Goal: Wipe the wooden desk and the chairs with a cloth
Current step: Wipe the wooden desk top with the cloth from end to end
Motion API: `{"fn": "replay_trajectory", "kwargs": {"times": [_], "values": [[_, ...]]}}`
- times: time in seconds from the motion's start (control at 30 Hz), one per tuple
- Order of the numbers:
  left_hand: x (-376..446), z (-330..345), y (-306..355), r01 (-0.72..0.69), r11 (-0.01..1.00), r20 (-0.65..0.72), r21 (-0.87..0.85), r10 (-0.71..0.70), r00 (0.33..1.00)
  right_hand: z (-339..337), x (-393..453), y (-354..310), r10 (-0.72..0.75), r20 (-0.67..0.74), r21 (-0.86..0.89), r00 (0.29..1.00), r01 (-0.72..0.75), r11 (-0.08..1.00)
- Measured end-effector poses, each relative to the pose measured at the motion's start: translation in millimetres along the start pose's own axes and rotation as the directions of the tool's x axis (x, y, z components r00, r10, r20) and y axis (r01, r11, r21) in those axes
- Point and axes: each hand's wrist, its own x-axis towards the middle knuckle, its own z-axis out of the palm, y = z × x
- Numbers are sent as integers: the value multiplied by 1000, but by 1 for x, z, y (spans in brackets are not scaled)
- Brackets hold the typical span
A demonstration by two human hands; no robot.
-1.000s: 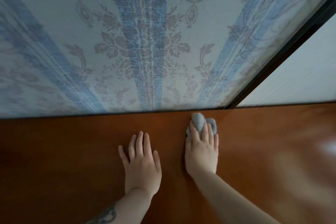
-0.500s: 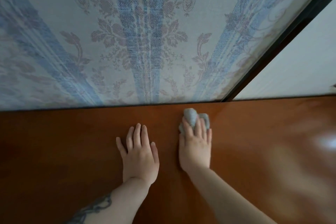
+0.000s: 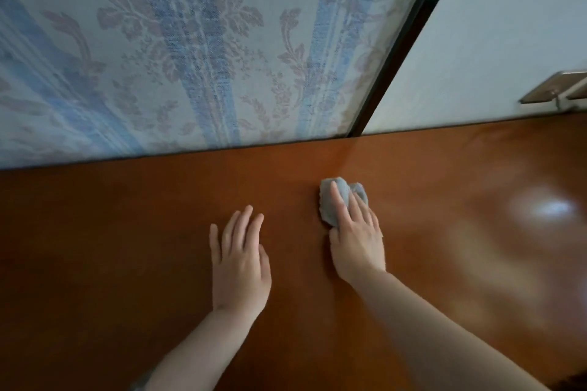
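**Fingers flat on cloth, desk wipe in progress**

Right fingers (image 3: 336,200): extended, nearly straight, lying over a small bunched grey cloth (image 3: 330,213) and pressing it onto the wooden desk (image 3: 111,247). No curl round the cloth visible; it is pinned under the fingers, not pinched. Part of the wad shows beyond the fingertips and to their left. Whether the thumb tucks under the cloth: cannot tell.

Right hand (image 3: 357,247): palm down, heel low to the wood.

Left hand (image 3: 239,267): just left of the cloth hand, flat on the desk, fingers straight and slightly spread, holding nothing. Reads as a brace.

Beyond the fingertips: back edge of the desk, meeting a blue floral patterned curtain (image 3: 190,57). Beyond and to the right, a dark frame (image 3: 400,51), then a pale panel (image 3: 508,41).

Step, as judged: wiping the desktop, rear band near the back edge. A bright glare patch sits right of the cloth. No chairs in view, so that part appears not yet begun.

Next move calls for: steady downward pressure through flat fingers, sweeping sideways along the back edge in overlapping passes; the left hand must lift clear if the pass goes left.
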Motion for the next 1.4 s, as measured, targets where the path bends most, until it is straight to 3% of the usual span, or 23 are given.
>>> {"fn": "replay_trajectory", "kwargs": {"times": [0.07,0.13,0.2,0.3,0.4,0.5,0.57,0.67,0.73,0.8,0.87,0.93,1.0,1.07,1.13,1.27,1.33,1.4], "values": [[-26,5,20,21,999,27,-32,-21,999,12,-16,-24,43,-69,61,997,-39,997],[-46,8,31,117,990,41,-73,-115,993,16,-59,-31,-127,35,111,991,122,986],[-60,8,35,228,967,62,-112,-222,973,10,-106,-7,-326,168,124,930,308,943],[-72,9,39,236,971,82,-40,-232,969,-4,-141,63,-415,212,-4,884,426,905],[-88,17,60,219,975,74,32,-221,972,-19,-120,105,-307,159,-96,938,324,941],[-115,30,99,213,973,102,84,-221,970,-12,-97,90,-122,40,-34,992,123,992],[-129,39,119,204,974,114,95,-214,970,-4,-111,71,-101,18,4,995,100,995],[-134,46,129,185,976,101,119,-197,975,0,-167,83,-293,88,-33,952,297,954],[-136,47,134,196,975,93,103,-205,974,-11,-194,120,-449,158,-96,879,466,879],[-137,51,151,172,984,143,45,-177,974,-24,-194,168,-508,253,-152,824,552,820],[-136,59,176,123,992,173,26,-126,977,-37,-171,202,-445,190,-209,875,479,853],[-133,68,203,167,985,152,30,-170,974,-46,-143,207,-202,39,-174,979,205,963],[-130,72,218,271,962,111,26,-272,956,-40,-135,189,9,-68,-80,998,-15,997],[-130,75,219,303,952,97,28,-305,947,-28,-157,168,-19,-70,-49,997,15,999],[-129,77,219,295,954,94,51,-299,950,-20,-197,172,-219,11,-88,976,219,972],[-127,81,225,288,945,102,156,-305,947,-42,-209,245,-453,215,-189,865,492,850],[-125,81,226,275,938,117,210,-304,946,-54,-185,265,-382,178,-208,907,414,886],[-124,81,226,265,936,115,233,-298,948,-58,-153,259,-166,79,-141,983,176,974]]}}
